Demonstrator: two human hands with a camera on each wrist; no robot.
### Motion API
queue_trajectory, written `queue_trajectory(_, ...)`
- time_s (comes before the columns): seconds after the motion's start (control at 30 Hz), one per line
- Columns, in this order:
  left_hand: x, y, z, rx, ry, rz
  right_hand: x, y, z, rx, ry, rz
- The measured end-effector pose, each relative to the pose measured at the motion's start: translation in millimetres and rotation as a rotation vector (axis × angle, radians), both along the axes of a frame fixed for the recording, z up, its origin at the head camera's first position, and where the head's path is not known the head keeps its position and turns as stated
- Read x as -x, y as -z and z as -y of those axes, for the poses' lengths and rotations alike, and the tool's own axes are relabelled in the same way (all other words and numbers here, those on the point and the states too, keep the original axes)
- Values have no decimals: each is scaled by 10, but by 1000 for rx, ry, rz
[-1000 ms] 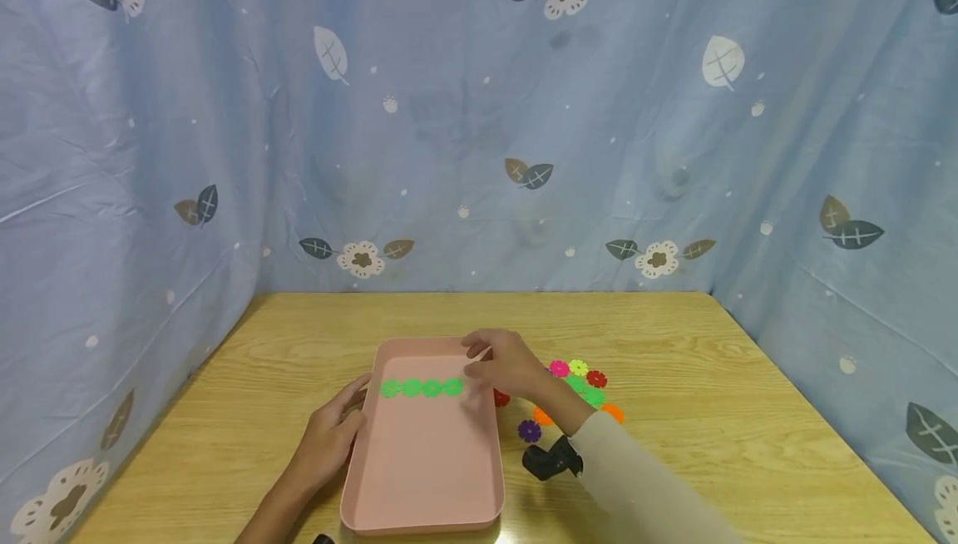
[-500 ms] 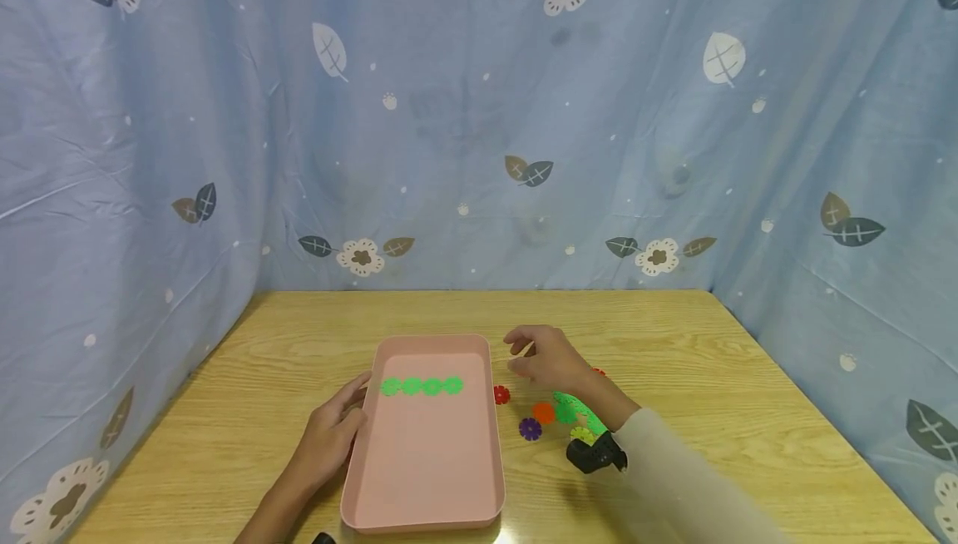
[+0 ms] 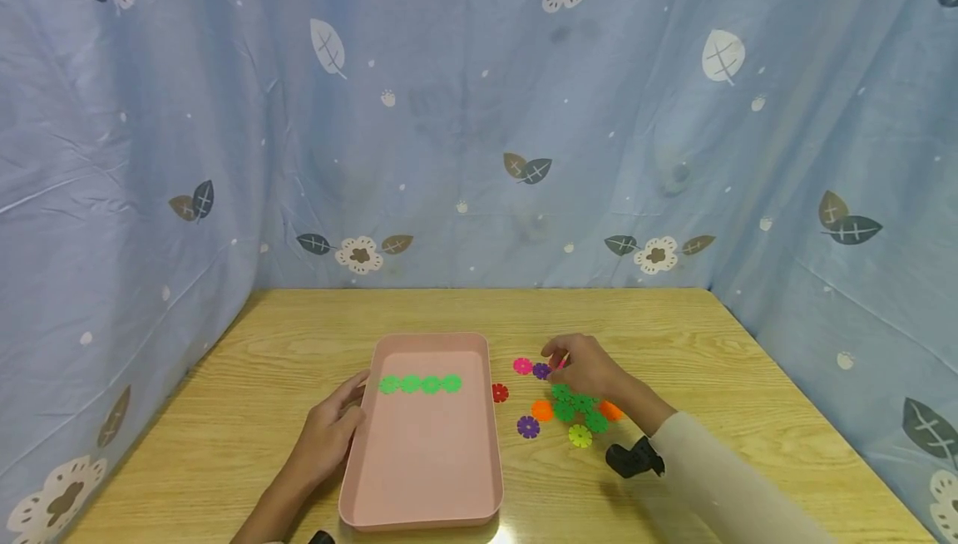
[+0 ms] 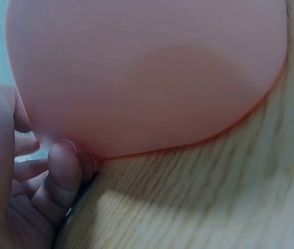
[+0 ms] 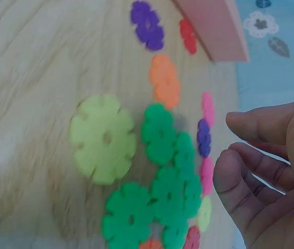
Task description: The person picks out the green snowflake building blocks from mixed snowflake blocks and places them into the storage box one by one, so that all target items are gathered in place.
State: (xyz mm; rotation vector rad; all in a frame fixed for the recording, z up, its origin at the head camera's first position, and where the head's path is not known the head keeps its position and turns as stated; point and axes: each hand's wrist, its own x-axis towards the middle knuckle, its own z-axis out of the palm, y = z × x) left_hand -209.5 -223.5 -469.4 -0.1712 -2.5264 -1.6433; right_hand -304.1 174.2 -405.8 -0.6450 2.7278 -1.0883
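My left hand (image 3: 327,437) rests against the left side of a pink tray (image 3: 427,477); in the left wrist view its fingers (image 4: 64,165) lie at the tray's edge. Inside the tray, several green flower-shaped plastic discs (image 3: 410,383) form a row near the far end. To the right of the tray, my right hand (image 3: 587,365) hovers over loose flower discs, thumb and fingers parted with nothing between them in the right wrist view. Nearest its fingertips are a pink disc (image 5: 206,176) and a purple disc (image 5: 204,138). Several dark green discs (image 5: 159,134) overlap in a cluster close by.
Loose around the cluster lie a yellow disc (image 3: 580,436), an orange disc (image 3: 542,410) and a purple disc (image 3: 528,427). A red disc (image 3: 500,393) sits right by the tray's right wall. A blue patterned curtain (image 3: 464,111) hangs behind the wooden table (image 3: 711,378).
My right hand has moved right, from over the tray's right rim to above the loose discs. The left hand and the green row have stayed in place.
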Motion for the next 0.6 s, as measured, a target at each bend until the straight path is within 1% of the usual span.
queue_trajectory(0.23, -6, 5, -5, 6, -13, 3, 9, 45, -137, -87, -80, -71)
queue_trajectory(0.4, -12, -6, -8, 4, -8, 6, 8, 88, -192, -145, -96, -75)
queue_trajectory(0.6, -3, -8, -4, 10, -15, 3, 15, 136, -183, -204, -92, -92)
